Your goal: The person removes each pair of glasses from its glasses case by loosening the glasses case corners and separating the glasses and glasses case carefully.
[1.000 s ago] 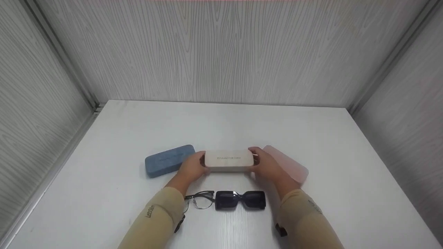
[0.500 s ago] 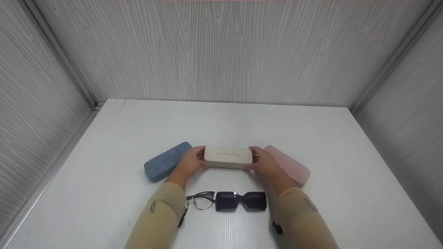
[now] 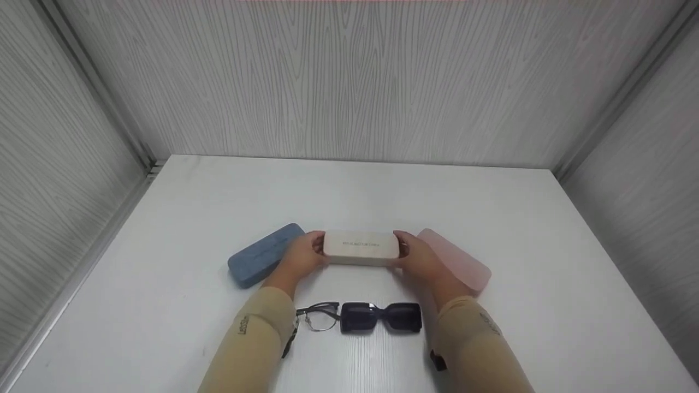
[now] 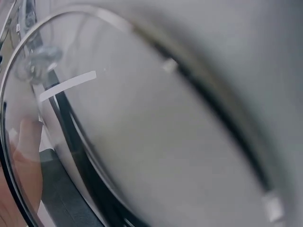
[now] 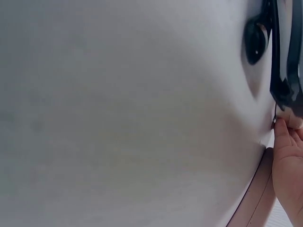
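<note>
Between my hands, a cream glasses case (image 3: 361, 246) with small lettering on its lid lies lengthwise across the table. My left hand (image 3: 301, 255) grips its left end, thumb at the near side and fingers at the far side. The right end is held the same way by my right hand (image 3: 420, 257). Through an eyeglass lens, the left wrist view shows part of my left hand (image 4: 26, 165) beside the blue case (image 4: 64, 194). At the right edge of the right wrist view, my right hand (image 5: 289, 165) appears near the pink case (image 5: 258, 194).
A blue glasses case (image 3: 265, 256) lies slanted behind my left wrist, a pink one (image 3: 456, 260) beside my right. Nearer me are clear eyeglasses (image 3: 321, 317), partly hidden by my left sleeve (image 3: 256, 333), and dark sunglasses (image 3: 380, 317). The white table (image 3: 360, 191) meets panelled walls.
Both hands have shifted the cream case slightly away from me, its near side now showing less tall. The blue case has turned to a steeper slant. Over the last half second almost nothing moved.
</note>
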Tool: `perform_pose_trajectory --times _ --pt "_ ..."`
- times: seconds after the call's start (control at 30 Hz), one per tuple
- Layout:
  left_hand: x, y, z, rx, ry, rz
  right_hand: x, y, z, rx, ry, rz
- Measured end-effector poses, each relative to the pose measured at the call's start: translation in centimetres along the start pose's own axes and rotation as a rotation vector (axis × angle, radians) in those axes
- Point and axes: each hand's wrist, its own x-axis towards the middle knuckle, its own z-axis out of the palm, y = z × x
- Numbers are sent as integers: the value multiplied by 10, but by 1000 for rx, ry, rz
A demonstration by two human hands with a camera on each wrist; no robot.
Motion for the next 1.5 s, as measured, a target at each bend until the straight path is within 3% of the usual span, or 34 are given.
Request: perform_pose_trajectory --times 0.27,0.43,0.7,0.93,1.1,1.23,1.5 --pt "1 -1 4 66 16 22 -1 -6 3 -96 19 67" --pt "-1 2 3 90 -9 -14 -1 -7 0 -7 8 71" --pt "-10 12 -6 54 -28 -4 -12 -8 -10 137 20 -9" --pt "-20 8 -14 4 -35 13 -25 -12 -10 98 60 -77" --pt "-24 9 -16 -44 22 -24 -33 -15 -12 95 58 -91" --pt "-22 17 -11 -55 44 -18 -40 -12 -21 102 76 -103" --pt "-17 43 11 2 -28 36 -60 3 -53 120 101 -78"
